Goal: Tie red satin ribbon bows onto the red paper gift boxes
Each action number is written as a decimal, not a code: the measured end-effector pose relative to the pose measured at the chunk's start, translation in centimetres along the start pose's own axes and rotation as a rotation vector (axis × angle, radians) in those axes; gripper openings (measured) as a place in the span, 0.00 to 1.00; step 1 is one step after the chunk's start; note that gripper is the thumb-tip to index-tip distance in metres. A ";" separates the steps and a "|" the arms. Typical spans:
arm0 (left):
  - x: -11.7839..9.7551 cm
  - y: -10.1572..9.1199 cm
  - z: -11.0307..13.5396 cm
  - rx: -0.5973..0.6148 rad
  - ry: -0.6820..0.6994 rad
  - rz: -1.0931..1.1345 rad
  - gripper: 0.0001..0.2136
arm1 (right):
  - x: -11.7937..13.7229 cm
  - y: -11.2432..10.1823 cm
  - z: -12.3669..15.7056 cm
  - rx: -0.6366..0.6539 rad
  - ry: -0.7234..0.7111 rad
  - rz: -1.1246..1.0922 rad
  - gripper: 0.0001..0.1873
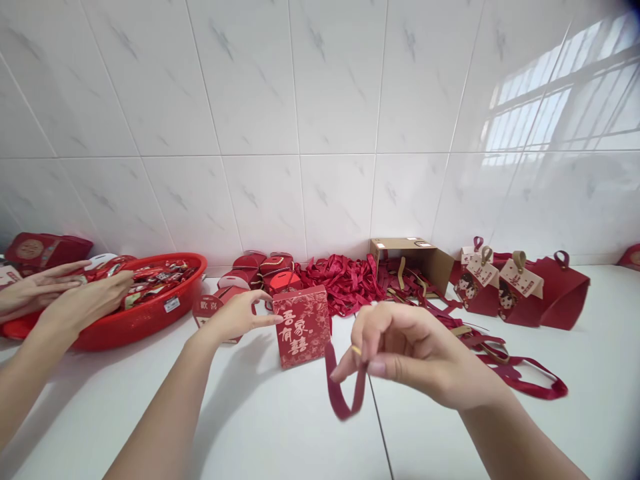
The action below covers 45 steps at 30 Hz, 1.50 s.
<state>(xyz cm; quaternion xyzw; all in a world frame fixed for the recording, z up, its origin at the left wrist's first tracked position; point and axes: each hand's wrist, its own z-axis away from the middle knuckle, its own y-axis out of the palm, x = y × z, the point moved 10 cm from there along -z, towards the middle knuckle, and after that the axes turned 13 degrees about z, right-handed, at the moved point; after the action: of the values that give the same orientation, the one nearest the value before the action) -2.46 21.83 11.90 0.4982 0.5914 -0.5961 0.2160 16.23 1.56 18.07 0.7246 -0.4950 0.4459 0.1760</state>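
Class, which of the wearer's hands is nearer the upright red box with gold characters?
Left. The left hand touches the red box at its left edge; the right hand is apart, to the box's right, pinching a red ribbon loop.

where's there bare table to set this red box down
Bare table lies in front of the red box, between the left hand and the right hand holding a ribbon loop, and at the far right past the bags. Along the wall it is crowded: red basket, ribbon pile, cardboard box.

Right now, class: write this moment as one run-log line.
left hand: touching red box | right hand: pinching ribbon loop | co-worker's hands: in red basket
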 end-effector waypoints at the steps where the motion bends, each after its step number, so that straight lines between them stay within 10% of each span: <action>1: 0.0 0.8 -0.1 0.023 0.009 0.044 0.23 | -0.6 -0.3 -0.1 -0.019 0.033 -0.043 0.02; 10: -3.3 4.6 0.1 -0.064 0.151 0.351 0.17 | -5.5 -4.3 -1.3 -0.243 0.248 0.093 0.11; 19: -12.8 4.8 7.9 -0.151 0.573 0.489 0.10 | -2.8 -4.6 -0.3 -0.479 0.136 0.378 0.05; 36: -16.8 5.4 12.9 -0.255 1.007 0.284 0.07 | 3.4 -2.9 1.2 -0.691 -0.295 0.965 0.10; 42: -16.8 5.6 13.3 -0.195 1.055 0.356 0.08 | 3.7 -3.9 2.0 -0.787 -0.260 1.031 0.10; 45: -16.7 5.7 13.7 -0.164 1.115 0.408 0.08 | 2.5 -5.4 2.2 -0.844 -0.136 0.888 0.26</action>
<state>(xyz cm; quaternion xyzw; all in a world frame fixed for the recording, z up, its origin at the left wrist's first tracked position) 4.62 2.51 20.61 0.8210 0.5521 -0.1440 0.0209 22.30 1.02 19.96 0.3440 -0.8934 0.1952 0.2131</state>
